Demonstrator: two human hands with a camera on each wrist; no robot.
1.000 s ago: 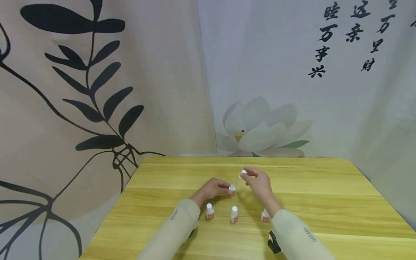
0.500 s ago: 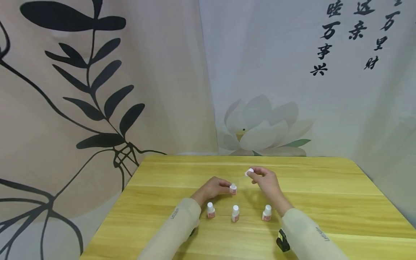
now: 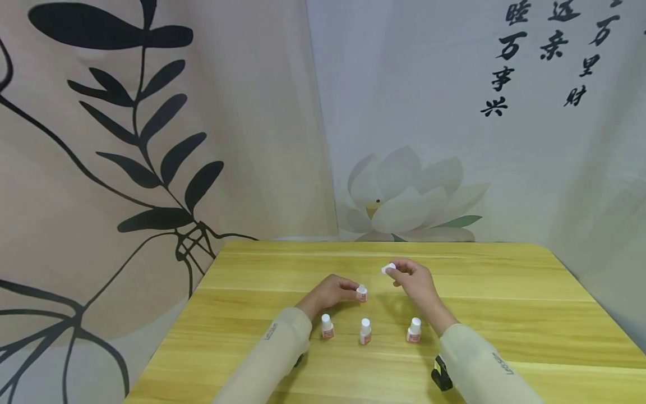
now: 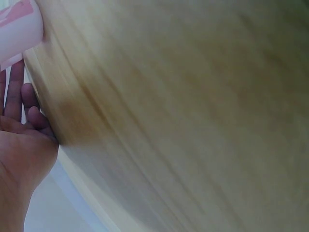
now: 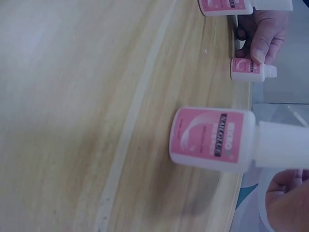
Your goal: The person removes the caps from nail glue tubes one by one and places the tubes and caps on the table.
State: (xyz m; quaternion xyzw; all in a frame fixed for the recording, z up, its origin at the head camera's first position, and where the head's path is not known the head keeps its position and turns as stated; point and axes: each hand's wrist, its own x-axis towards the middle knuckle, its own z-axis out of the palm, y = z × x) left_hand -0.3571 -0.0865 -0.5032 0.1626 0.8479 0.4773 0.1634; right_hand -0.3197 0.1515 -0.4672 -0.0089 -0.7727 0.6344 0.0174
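My left hand [image 3: 333, 293] grips a small nail glue bottle [image 3: 361, 294] with a pink label. Its cap is off and its narrow neck shows; in the right wrist view the thumb presses on this bottle [image 5: 247, 70]. To the right and slightly higher, my right hand [image 3: 414, 280] pinches a white cap [image 3: 388, 269] between thumb and fingers, apart from the bottle. Something thin and pale, perhaps a brush stem, is too faint to make out. Only part of the left hand [image 4: 21, 154] appears in the left wrist view.
Three capped bottles stand upright nearer the person: a left one [image 3: 327, 326], a middle one [image 3: 365, 331] and a right one [image 3: 414, 330], beside the right forearm. The wooden table [image 3: 504, 314] reaches back to a printed cloth backdrop [image 3: 272, 140].
My right hand has moved right with the cap, away from the bottle, and the cap has tilted. The right standing bottle is now uncovered. My left hand has stayed nearly still.
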